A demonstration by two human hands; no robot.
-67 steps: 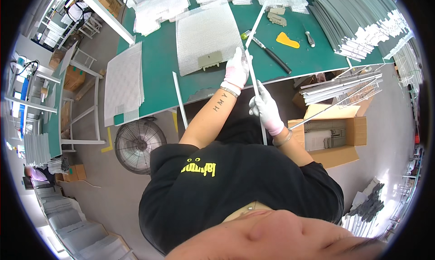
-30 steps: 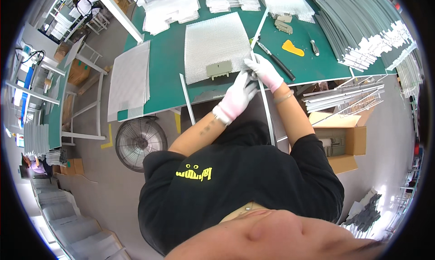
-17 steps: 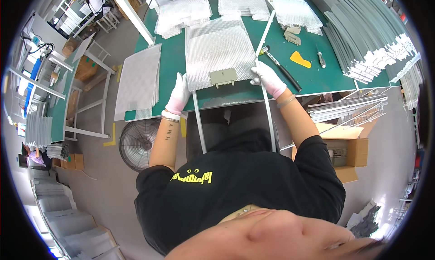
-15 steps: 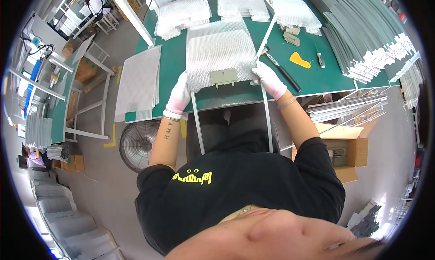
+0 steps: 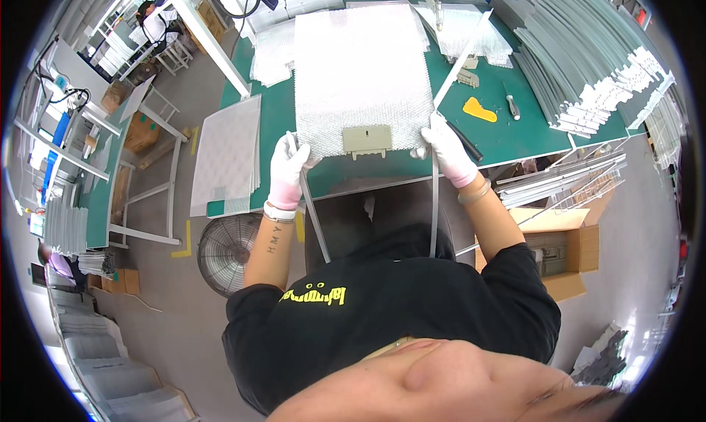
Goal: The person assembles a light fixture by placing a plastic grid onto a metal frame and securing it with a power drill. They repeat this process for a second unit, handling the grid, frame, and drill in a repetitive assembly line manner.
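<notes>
A white mesh sheet (image 5: pixel 360 76) is held up over the green bench, spanning the space between my hands. A beige plastic piece with short prongs (image 5: pixel 368 138) sits at the middle of its near edge. My left hand (image 5: pixel 289 170), in a white glove with a pink cuff, is closed at the sheet's near left corner. A slim metal strip (image 5: pixel 316 216) runs from there toward my lap. At the near right corner my gloved right hand (image 5: pixel 446 150) is closed on the sheet's edge beside a second metal strip (image 5: pixel 434 208). Fingertips under the sheet are hidden.
Mesh stacks (image 5: pixel 228 146) lie on the bench (image 5: pixel 478 139). To the right are a partly covered hammer (image 5: pixel 467 142), a yellow scraper (image 5: pixel 479 110), a screwdriver (image 5: pixel 512 107) and piled grey strips (image 5: pixel 588 61). A fan (image 5: pixel 226 253) and open carton (image 5: pixel 570 256) stand below.
The mesh sheet has come up and looks larger, now covering more of the bench and the hammer's head. Both hands stay at its near corners. The left strip's upper end now shows above my left hand.
</notes>
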